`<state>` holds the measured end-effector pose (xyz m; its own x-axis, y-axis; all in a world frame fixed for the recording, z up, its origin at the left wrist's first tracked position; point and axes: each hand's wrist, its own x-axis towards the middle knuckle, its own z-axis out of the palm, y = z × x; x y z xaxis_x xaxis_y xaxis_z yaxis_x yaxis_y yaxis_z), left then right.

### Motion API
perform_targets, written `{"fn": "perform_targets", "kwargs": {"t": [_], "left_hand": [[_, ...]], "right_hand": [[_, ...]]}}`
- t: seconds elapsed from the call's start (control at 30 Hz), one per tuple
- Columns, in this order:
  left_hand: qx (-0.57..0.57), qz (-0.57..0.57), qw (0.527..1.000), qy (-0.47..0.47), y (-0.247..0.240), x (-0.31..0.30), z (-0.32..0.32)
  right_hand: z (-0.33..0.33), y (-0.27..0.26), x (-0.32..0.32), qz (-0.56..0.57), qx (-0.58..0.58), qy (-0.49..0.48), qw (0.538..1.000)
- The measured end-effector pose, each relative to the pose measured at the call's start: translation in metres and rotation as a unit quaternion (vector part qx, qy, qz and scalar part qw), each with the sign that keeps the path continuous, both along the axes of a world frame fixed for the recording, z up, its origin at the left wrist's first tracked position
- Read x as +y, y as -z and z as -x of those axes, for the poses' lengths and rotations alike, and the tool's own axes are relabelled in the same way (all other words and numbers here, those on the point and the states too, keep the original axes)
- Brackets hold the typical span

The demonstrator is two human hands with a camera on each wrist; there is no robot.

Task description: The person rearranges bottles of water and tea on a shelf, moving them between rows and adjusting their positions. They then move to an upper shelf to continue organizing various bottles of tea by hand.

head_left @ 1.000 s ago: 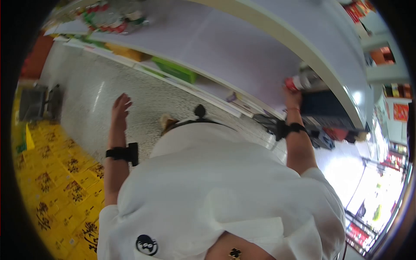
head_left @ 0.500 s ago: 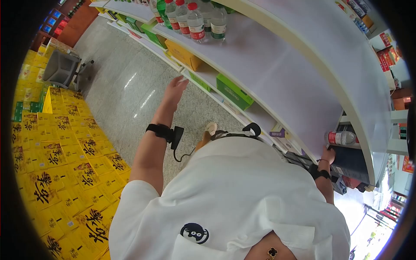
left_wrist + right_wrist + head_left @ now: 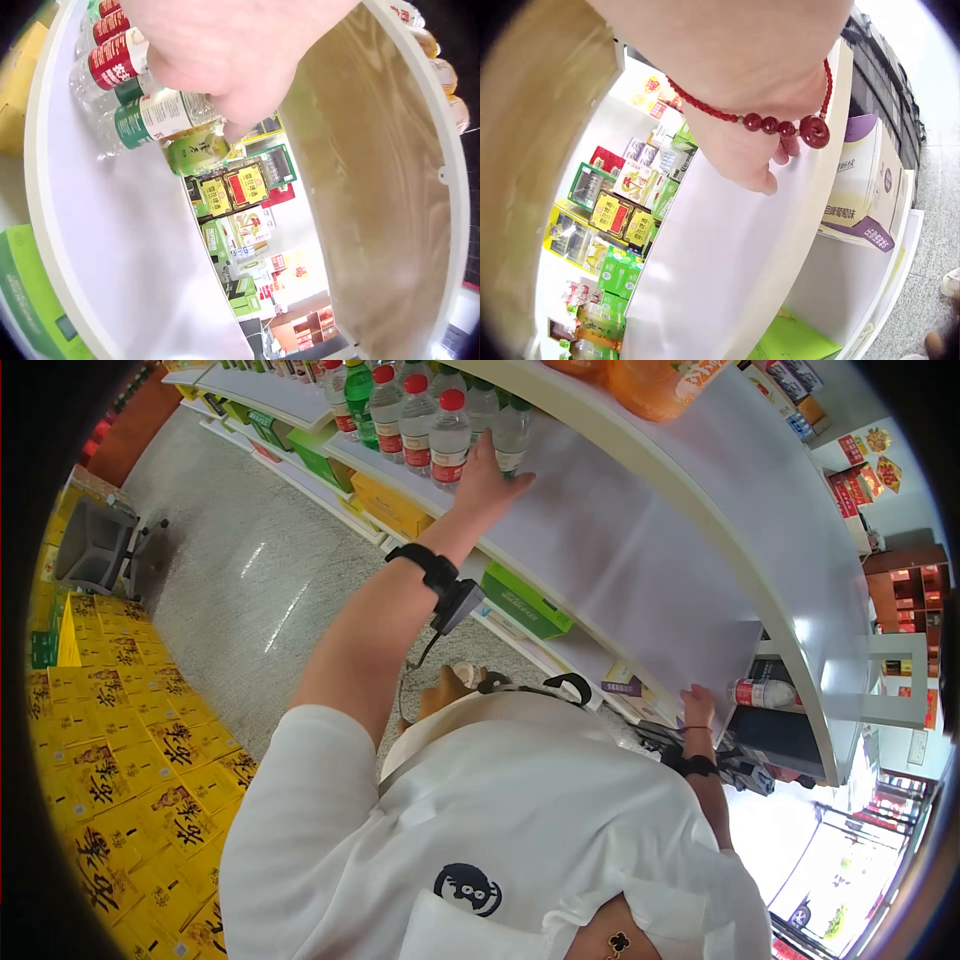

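My left hand [image 3: 488, 490] reaches over the shelf to a cluster of clear bottles [image 3: 448, 445] with red caps and red labels. Its thumb and forefinger are spread at a clear bottle with a green-and-white label [image 3: 154, 120]; the other fingertips are hidden behind the hand in the left wrist view. My right hand [image 3: 698, 706] is at the shelf's front edge, fingers loosely bent, holding nothing. Close to it, a red-labelled clear bottle [image 3: 762, 693] lies on its side by a dark box [image 3: 785, 740].
The curved white shelf [image 3: 620, 580] runs between both hands, with an upper shelf above carrying orange bottles [image 3: 655, 385]. Green boxes [image 3: 525, 600] and a purple-and-white box [image 3: 862, 180] sit on the lower shelf. Stacked yellow cartons [image 3: 130, 760] line the left floor, near a grey chair [image 3: 95, 545].
My right hand held the red-labelled bottle at the dark box, then let go and drew back from it. My left hand rose from over the floor to the bottle cluster.
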<state>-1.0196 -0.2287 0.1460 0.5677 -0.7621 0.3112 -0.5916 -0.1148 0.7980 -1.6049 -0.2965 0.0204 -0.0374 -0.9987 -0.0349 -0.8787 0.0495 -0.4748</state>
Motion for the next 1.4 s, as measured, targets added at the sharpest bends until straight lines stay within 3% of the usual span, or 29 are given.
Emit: {"fn": "perform_targets", "kwargs": {"t": [0.2,0.27,0.4,0.47,0.53,0.6,0.63,0.7,0.83,0.97,1.13,1.4], "left_hand": [[-0.019,0.061,0.993,-0.102,0.002,-0.047,0.011],[0.013,0.061,0.984,-0.166,-0.002,-0.062,0.01],[0.004,0.041,0.985,-0.169,0.001,-0.079,-0.004],[-0.023,-0.037,0.981,-0.189,-0.002,-0.079,-0.006],[-0.036,-0.027,0.979,-0.199,0.023,-0.091,-0.02],[-0.19,-0.047,0.97,-0.141,0.071,-0.117,-0.05],[-0.192,-0.047,0.97,-0.138,0.056,-0.108,-0.044],[-0.096,-0.067,0.99,-0.083,0.023,-0.084,-0.028],[-0.066,-0.05,0.997,-0.003,-0.016,-0.047,0.018],[-0.092,-0.055,0.991,0.081,-0.018,-0.045,0.08],[-0.026,-0.105,0.967,0.232,-0.024,-0.05,0.178],[-0.029,-0.087,0.949,0.302,-0.016,-0.06,0.307]], "right_hand": [[-0.005,-0.002,0.023,-0.028,-0.012,-0.014,0.999],[0.006,0.005,0.028,-0.052,-0.084,0.001,0.995],[0.013,0.006,0.035,-0.063,-0.107,-0.011,0.992],[0.012,0.006,0.038,-0.046,-0.114,-0.017,0.992],[0.009,0.001,0.039,-0.055,-0.118,-0.018,0.991],[0.005,-0.004,0.04,-0.066,-0.122,-0.02,0.99],[0.002,-0.007,0.04,-0.076,-0.146,-0.023,0.986],[-0.003,-0.014,0.04,-0.085,-0.174,-0.019,0.981],[-0.021,-0.032,0.036,-0.067,-0.158,-0.095,0.981],[-0.04,-0.043,0.023,-0.082,-0.17,-0.173,0.967],[-0.076,-0.063,0.011,-0.064,-0.144,-0.206,0.966],[-0.092,-0.044,-0.001,0.013,-0.06,-0.21,0.976]]}}
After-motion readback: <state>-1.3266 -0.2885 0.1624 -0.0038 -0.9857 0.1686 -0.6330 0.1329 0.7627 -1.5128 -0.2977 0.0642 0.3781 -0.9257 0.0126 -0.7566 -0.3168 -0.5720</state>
